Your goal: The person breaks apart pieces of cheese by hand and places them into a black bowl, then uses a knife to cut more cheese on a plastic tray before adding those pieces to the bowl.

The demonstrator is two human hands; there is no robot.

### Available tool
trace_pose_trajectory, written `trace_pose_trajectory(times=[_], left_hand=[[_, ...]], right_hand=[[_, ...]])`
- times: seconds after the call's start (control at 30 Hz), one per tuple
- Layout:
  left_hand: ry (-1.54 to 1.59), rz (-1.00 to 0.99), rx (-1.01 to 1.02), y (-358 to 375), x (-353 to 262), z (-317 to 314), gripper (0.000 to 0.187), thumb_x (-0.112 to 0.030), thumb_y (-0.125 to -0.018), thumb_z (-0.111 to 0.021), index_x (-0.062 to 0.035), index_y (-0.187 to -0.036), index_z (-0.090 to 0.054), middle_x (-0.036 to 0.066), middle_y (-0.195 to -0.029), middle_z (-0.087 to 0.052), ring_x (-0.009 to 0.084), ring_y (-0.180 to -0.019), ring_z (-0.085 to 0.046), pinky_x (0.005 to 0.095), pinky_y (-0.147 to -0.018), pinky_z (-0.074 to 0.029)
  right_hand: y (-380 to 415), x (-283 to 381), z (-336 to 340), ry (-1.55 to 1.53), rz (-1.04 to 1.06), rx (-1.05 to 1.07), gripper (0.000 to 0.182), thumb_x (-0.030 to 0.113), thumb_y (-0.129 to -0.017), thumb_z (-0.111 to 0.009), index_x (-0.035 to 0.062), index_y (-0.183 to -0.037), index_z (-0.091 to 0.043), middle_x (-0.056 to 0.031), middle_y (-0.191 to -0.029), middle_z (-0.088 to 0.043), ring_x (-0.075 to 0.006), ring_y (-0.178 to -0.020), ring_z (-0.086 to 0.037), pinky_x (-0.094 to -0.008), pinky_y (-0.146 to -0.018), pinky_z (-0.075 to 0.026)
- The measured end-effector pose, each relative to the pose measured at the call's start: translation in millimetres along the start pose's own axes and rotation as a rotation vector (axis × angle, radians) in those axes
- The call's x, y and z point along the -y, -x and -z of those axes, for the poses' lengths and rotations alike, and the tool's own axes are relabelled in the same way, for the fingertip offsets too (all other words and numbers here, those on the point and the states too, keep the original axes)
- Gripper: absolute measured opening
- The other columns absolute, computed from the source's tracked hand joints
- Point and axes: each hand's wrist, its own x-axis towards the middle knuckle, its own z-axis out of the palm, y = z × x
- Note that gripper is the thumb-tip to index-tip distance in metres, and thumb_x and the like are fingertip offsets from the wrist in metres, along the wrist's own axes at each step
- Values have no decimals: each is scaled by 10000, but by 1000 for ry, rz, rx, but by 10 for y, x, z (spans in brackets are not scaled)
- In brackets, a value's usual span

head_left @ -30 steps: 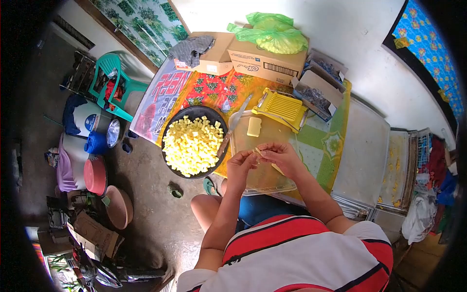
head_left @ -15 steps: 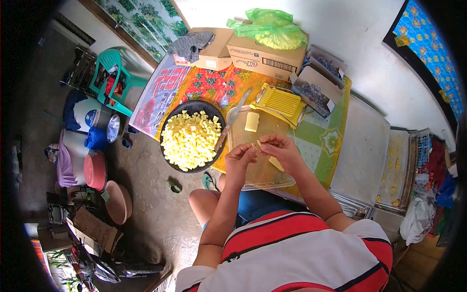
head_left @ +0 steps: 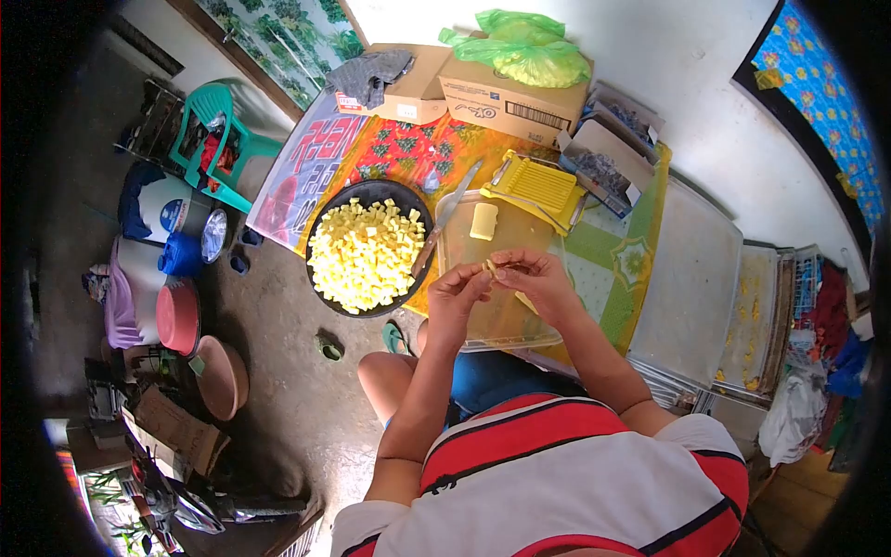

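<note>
My left hand (head_left: 460,287) and my right hand (head_left: 534,278) meet over the translucent board or lid (head_left: 455,320), fingertips pinched together around a small yellowish piece (head_left: 490,266). Just beyond them a pale yellow block (head_left: 484,222) lies on the lid. Another yellow piece is partly hidden beneath my right hand. To the left, a round black tray (head_left: 322,294) holds a heap of pale yellow cubes (head_left: 364,255). A knife (head_left: 448,217) rests between tray and lid, its blade pointing away. The yellow slotted slicer (head_left: 529,190) sits at the lid's far right corner.
Cardboard boxes (head_left: 501,99) stand at the table's back, with a green plastic bag (head_left: 524,51) on top. An open box (head_left: 608,167) of small packets is at the right. Stacked metal trays (head_left: 691,269) stand beside the table. A green chair (head_left: 246,148) and basins (head_left: 178,316) are at left.
My two hands have come closer together, and the fingertips now meet around the small piece. The view has shifted slightly.
</note>
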Motion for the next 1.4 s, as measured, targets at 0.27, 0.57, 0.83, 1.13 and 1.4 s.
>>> trace_pose_trajectory(times=[0.27,0.57,0.83,1.13,1.4], left_hand=[[-9,-42,25,51,-42,78,125,-63,-850,-636,-7,-958,-662,43,-827,-654,106,-727,-609,243,-642,-495],[14,-49,33,125,-113,158,124,-45,-836,-653,-3,-952,-667,15,-829,-627,85,-749,-586,228,-643,-481],[182,161,101,159,-147,297,176,-115,-842,-653,0,-974,-654,57,-833,-662,115,-687,-618,255,-639,-514],[356,290,221,252,-217,331,236,-203,-855,-635,-32,-1015,-606,75,-853,-657,177,-750,-643,327,-674,-528],[493,303,275,339,-293,327,256,-213,-869,-626,-9,-1022,-608,95,-804,-654,178,-723,-643,314,-647,-530]], right_hand=[[13,-47,-83,67,26,28,210,46,-828,-654,-12,-1029,-630,-71,-955,-650,-131,-846,-620,-271,-783,-511],[11,-82,-172,102,2,71,166,29,-811,-669,5,-973,-640,-50,-938,-649,-119,-848,-609,-247,-764,-490],[54,-93,-221,354,63,117,283,81,-810,-690,21,-1075,-613,-23,-940,-619,-105,-852,-591,-236,-765,-471],[66,16,-271,431,184,337,308,101,-872,-612,70,-1177,-583,-71,-1200,-489,-142,-1043,-528,-300,-819,-485],[40,13,-275,285,79,371,238,90,-882,-596,50,-1116,-603,-72,-1234,-485,-153,-1102,-506,-302,-894,-454]])
